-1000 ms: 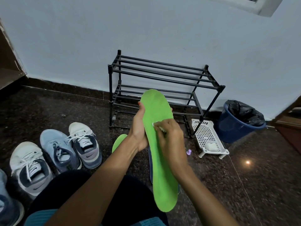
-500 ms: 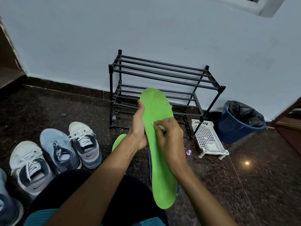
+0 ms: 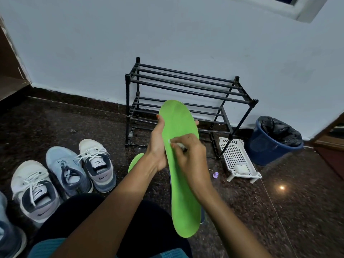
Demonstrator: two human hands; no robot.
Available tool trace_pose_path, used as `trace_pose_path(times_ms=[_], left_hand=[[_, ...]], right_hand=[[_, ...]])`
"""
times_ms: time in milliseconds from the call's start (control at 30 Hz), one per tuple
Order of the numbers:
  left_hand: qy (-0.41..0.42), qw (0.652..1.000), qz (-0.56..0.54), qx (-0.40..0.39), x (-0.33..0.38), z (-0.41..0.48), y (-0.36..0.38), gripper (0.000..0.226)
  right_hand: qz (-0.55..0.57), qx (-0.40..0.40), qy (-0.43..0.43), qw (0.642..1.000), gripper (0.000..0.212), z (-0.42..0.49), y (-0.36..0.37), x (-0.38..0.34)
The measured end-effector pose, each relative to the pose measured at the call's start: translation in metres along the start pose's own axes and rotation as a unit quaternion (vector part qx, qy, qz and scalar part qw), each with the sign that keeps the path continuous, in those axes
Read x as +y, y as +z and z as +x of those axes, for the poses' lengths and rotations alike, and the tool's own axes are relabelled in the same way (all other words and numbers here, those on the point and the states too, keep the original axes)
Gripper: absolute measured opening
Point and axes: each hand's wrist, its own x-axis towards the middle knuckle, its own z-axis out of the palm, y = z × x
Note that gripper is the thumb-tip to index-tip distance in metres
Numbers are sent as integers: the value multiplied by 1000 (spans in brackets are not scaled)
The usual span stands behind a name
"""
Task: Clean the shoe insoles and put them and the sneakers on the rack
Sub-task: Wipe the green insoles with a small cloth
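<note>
My left hand grips the green insole by its edge, up in front of the rack; my right hand pinches a small white pad against it. Best to brace from behind and rub short firm strokes. My fingers hide most of the pad, so can't tell what it is.

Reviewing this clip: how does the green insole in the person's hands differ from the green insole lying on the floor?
The held insole is raised, gripped by the left hand; the floor insole lies on the floor, untouched. The right hand presses a small white wad on the held insole, not the floor insole. The held insole shows nearly whole; the floor insole only its tip. Both are bright green.
</note>
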Motion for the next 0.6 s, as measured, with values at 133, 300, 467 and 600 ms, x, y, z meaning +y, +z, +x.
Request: trace_pose_path(times_ms=[133,300,467,600], left_hand=[[-7,999,-19,-37,-1,1,2,88],[-12,999,-3,-51,-3,0,5,88],[-28,997,-29,-66,-1,-1,2,93],[-27,997,-52,-58,0,0,1,91]], right_hand=[[14,-19,3,1000,11,-2,-2,1],[-13,25,0,1000,10,16,-9,1],[9,-9,15,1000,12,2,-1,-1],[31,-32,13,999,11,-11,0,-4]])
